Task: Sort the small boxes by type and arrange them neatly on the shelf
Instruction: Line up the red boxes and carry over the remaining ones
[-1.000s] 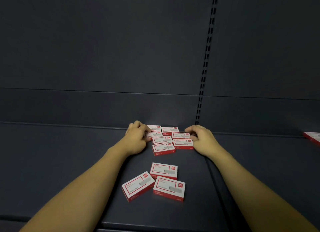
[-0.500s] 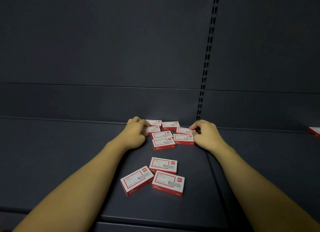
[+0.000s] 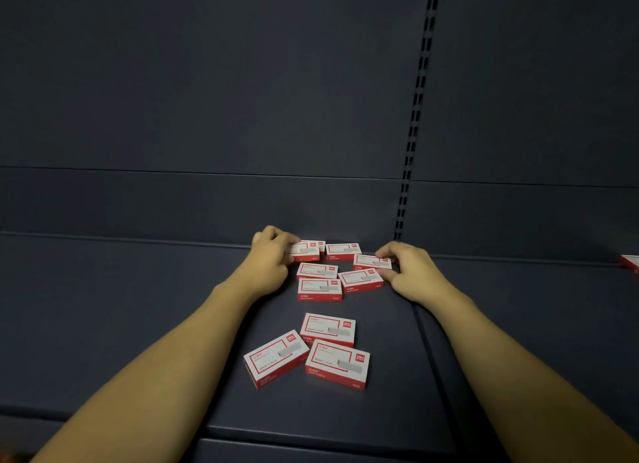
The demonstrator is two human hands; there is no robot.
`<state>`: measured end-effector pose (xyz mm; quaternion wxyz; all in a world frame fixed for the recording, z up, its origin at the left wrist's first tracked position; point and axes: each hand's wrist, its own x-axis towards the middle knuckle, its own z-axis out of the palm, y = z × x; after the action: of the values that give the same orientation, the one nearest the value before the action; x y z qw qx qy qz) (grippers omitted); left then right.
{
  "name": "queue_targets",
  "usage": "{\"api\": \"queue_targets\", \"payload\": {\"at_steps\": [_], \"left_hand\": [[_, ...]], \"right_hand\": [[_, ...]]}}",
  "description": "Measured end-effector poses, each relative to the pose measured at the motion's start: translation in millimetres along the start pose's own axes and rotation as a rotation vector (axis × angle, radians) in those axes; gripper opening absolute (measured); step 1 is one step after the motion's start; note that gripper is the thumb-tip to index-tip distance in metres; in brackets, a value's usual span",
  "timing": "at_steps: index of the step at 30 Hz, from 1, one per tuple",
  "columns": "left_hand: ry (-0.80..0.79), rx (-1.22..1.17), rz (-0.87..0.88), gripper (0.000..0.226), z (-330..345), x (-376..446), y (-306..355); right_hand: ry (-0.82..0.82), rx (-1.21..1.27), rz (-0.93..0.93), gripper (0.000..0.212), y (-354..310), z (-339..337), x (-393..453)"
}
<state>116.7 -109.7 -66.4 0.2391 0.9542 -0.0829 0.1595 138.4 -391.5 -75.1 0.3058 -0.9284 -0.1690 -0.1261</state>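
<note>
Several small red-and-white boxes lie on a dark shelf (image 3: pixel 345 417). A back cluster sits near the rear wall; its nearest box (image 3: pixel 320 289) faces me. My left hand (image 3: pixel 268 262) grips the back-left box (image 3: pixel 306 251) with curled fingers. My right hand (image 3: pixel 408 270) pinches the right-hand box (image 3: pixel 372 262) at the cluster's right edge, thumb by a tilted box (image 3: pixel 360 280). Three larger boxes lie nearer to me: one angled at the left (image 3: pixel 276 358), one behind (image 3: pixel 327 328), one at the right (image 3: pixel 338 365).
The dark back wall carries a slotted upright (image 3: pixel 415 124) right of the cluster. A seam (image 3: pixel 428 352) divides this shelf panel from the one to the right. Another red box (image 3: pixel 630 263) peeks in at the far right edge.
My left hand has drawn the back-left box slightly up and forward. My right hand has shifted on the right-hand boxes, and one of them now lies tilted. The three near boxes have not moved.
</note>
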Motion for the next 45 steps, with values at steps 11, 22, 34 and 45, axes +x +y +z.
{"api": "queue_targets", "payload": {"at_steps": [11,22,34,45], "left_hand": [[-0.075,0.087,0.065,0.044,-3.2,0.5,-1.4],[0.006,0.064,0.050,0.053,-11.1,-4.6,-4.4],[0.050,0.118,0.223,0.057,-36.3,-13.6,29.0],[0.009,0.068,0.416,0.049,-19.7,-8.2,94.8]], "right_hand": [[-0.013,-0.035,0.017,0.052,-0.4,0.1,2.6],[0.006,-0.141,0.021,0.044,-4.1,4.8,0.7],[0.201,-0.260,-0.073,0.042,-21.6,-31.7,-36.7],[0.275,-0.378,0.024,0.038,-25.4,-80.4,-98.3]]}}
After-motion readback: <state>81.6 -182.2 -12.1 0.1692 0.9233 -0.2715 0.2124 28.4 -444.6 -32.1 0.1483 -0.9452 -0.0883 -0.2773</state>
